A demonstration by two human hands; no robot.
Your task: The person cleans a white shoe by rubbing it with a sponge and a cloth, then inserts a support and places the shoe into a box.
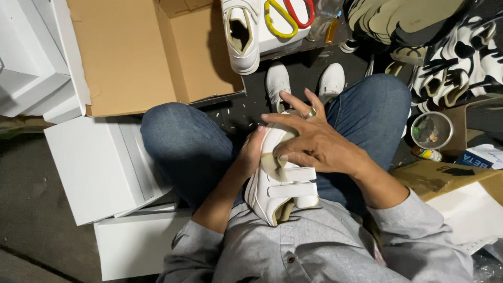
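— What's the person got there, on the lap?

— A white shoe (280, 183) with two strap closures across the top. It lies between the knees, heel end against the grey shirt (314, 246), toe end pointing away towards the feet.

— And the hands?

— The left hand (252, 152) cups the side of the shoe, its fingers (259, 137) closed around the sole edge near the toe. The right hand (314, 144) lies over the top, its fingers (293, 123) spread fairly wide, pressing a pale insole (275, 163) that sticks out of the shoe's opening. There's a ring (310, 112) on one of those fingers.

— Sitting on the floor?

— Looks like it, in blue jeans (183, 147), white shoes on the feet (277, 79). White boxes (99, 167) lie stacked just beside the left knee, and an open brown carton (152, 52) sits beyond it.

— Anything else about?

— Another white shoe (242, 36) stands at the carton's far edge, next to scissors with yellow and red handles (288, 15). By the right knee there's a small metal bowl (432, 130), and beyond it a heap of flat insoles (398, 18) and black-and-white shoe parts (461, 57). I can't tell what's in the bowl.
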